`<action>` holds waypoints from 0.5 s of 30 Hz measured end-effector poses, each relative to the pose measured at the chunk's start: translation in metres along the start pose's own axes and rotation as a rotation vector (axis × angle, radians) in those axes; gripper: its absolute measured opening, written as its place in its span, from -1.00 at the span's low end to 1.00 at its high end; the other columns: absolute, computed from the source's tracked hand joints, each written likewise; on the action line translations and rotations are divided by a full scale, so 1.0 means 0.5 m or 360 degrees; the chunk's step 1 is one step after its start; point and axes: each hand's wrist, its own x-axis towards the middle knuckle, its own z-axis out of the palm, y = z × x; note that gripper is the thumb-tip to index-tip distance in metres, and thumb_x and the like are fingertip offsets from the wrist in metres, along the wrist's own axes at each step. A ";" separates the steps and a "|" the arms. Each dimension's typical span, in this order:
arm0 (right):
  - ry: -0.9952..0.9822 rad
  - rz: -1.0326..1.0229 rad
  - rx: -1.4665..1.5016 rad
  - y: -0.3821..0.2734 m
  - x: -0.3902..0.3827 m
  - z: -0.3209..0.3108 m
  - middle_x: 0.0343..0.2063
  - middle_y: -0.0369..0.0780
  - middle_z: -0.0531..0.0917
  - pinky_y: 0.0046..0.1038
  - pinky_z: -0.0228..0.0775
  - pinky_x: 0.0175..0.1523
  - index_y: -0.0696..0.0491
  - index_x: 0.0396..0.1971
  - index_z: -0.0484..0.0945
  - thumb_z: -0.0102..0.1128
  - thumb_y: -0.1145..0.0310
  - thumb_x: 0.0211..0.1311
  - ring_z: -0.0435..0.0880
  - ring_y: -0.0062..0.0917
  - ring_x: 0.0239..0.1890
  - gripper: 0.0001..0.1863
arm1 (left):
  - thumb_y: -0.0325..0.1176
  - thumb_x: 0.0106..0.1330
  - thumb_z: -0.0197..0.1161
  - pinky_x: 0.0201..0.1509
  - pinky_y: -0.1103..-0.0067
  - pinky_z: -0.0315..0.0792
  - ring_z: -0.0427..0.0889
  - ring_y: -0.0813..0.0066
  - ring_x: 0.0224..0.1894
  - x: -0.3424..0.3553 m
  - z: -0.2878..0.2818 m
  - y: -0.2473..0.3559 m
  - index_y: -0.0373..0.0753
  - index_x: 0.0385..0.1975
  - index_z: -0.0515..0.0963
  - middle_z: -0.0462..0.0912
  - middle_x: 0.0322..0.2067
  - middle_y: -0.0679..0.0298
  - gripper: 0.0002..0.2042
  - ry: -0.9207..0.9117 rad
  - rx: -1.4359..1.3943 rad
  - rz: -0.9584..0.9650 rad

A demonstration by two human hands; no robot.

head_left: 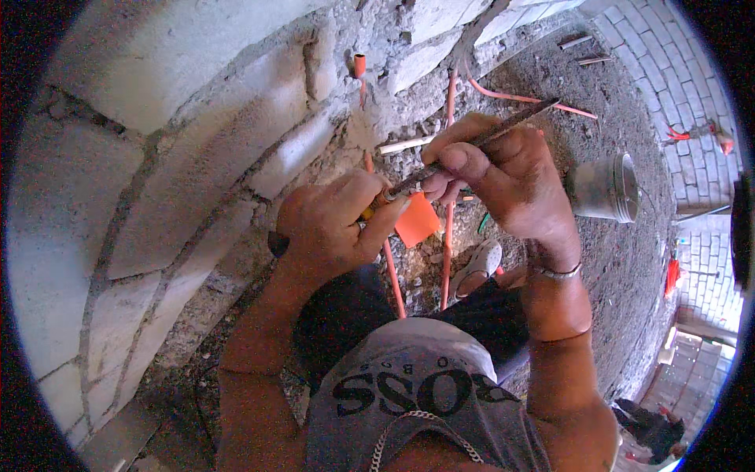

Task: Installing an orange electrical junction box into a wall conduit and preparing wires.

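Observation:
My left hand (338, 220) is wrapped round the handle end of a long dark metal tool (525, 114), which looks like a chisel or rod; a bit of yellow shows between my fingers. My right hand (503, 177) grips the shaft higher up, with the tip sticking out beyond it to the upper right. Below the hands an orange square box (417, 223) lies among orange conduits (393, 279) at the foot of the wall, partly hidden by my fingers.
A block wall (197, 126) fills the left, with an orange conduit stub (360, 64) in it. A white bucket (602, 189) stands on the rubble floor (629, 275) at right, near brick walls (653, 63). A pale stick (405, 145) lies beyond my hands; my clog-shod foot (480, 263) is below.

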 end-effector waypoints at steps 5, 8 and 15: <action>0.0001 -0.0195 -0.0380 0.008 0.013 0.016 -0.55 -0.24 0.60 -0.63 0.45 -0.43 0.24 -0.37 0.54 0.05 0.31 0.32 0.62 -0.62 -0.50 -0.74 | -0.33 0.12 0.30 -0.58 0.41 0.42 0.56 0.21 -0.62 0.003 0.004 -0.007 -0.22 -0.52 0.45 0.53 -0.63 0.20 -0.84 0.0054 0.0008 0.0084; 0.0159 0.0087 -0.0365 0.026 0.016 0.026 -0.53 -0.25 0.60 -0.60 0.44 -0.40 0.21 -0.36 0.53 0.04 0.23 0.33 0.62 -0.60 -0.46 -0.69 | -0.33 0.13 0.29 -0.57 0.40 0.42 0.57 0.20 -0.61 0.003 0.003 -0.011 -0.23 -0.52 0.45 0.53 -0.62 0.19 -0.83 -0.0018 -0.0037 -0.0097; 0.0401 -0.0112 0.0069 0.034 0.013 0.006 -0.51 -0.20 0.60 -0.56 0.43 -0.33 0.22 -0.35 0.53 0.06 0.07 0.31 0.59 -0.60 -0.42 -0.57 | -0.33 0.16 0.27 -0.55 0.37 0.43 0.57 0.18 -0.60 0.007 0.004 0.000 -0.24 -0.52 0.42 0.54 -0.61 0.18 -0.82 0.0033 -0.0025 -0.0050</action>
